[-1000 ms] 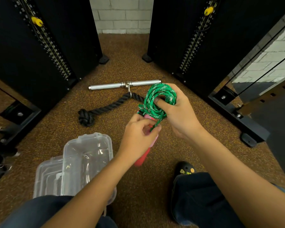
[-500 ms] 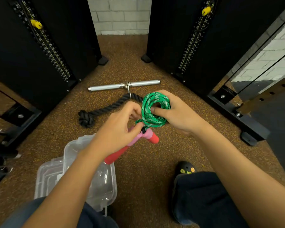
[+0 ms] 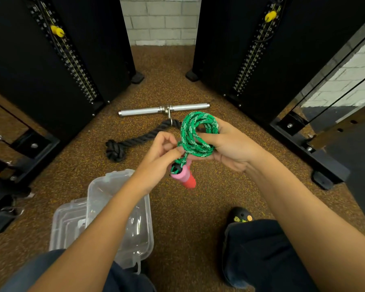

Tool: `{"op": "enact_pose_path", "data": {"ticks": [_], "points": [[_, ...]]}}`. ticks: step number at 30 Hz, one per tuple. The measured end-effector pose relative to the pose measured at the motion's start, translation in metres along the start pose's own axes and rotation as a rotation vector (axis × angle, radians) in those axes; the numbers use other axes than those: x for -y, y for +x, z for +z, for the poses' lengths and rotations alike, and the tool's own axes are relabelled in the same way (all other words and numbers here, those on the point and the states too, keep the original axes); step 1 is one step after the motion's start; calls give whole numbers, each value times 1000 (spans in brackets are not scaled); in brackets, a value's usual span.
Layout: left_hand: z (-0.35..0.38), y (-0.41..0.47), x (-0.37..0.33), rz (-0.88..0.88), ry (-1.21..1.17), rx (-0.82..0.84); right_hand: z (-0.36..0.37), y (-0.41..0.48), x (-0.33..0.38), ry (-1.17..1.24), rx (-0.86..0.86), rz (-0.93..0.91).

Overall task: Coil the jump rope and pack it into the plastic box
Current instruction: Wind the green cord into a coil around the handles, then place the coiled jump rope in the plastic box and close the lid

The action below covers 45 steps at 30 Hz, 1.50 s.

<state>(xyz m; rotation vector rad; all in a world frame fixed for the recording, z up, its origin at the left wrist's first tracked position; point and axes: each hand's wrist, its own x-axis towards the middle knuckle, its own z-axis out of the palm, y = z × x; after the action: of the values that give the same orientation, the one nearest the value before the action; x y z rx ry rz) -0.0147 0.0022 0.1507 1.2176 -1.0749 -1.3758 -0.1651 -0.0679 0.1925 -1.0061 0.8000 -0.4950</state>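
Observation:
The green jump rope [image 3: 195,133] is wound into a coil of several loops, held in the air above the floor. My right hand [image 3: 230,147] grips the coil, with fingers through its middle. My left hand [image 3: 162,153] pinches the rope strand just below the coil, where it leads to the pink and red handles [image 3: 183,178] hanging down. The clear plastic box [image 3: 135,234] stands open on the floor at the lower left, partly hidden by my left forearm. Its lid [image 3: 69,220] lies beside it on the left.
A chrome bar attachment [image 3: 148,111] and a black knotted rope [image 3: 122,146] lie on the speckled floor beyond my hands. Black weight-stack machines [image 3: 57,60] stand left and right. My knees and a black shoe [image 3: 241,216] are at the bottom.
The handles have swung from pointing left under my left hand to hanging straight down. My left hand has shifted to pinch the strand under the coil. The right hand keeps the coil.

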Motion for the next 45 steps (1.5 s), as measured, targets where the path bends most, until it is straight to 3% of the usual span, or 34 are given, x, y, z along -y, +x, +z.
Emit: {"op": "enact_pose_path", "data": {"ticks": [5,12,17,27,32,45], "points": [[-11,-12,5,-36,121,159,9,-2,5,96,8,-7],[-31,-34,-4,-102,-29,286,29,-10,3,151,50,4],[-39,-60,-7,-122,-109,290,44,-5,9,76,51,-62],[-41,-77,-11,-204,-141,13,80,26,6,-180,17,-201],[-43,-97,-6,-273,-206,-173,100,43,-4,-218,68,-151],[-67,-144,34,-355,-295,-382,143,63,-66,-309,165,-38]]}}
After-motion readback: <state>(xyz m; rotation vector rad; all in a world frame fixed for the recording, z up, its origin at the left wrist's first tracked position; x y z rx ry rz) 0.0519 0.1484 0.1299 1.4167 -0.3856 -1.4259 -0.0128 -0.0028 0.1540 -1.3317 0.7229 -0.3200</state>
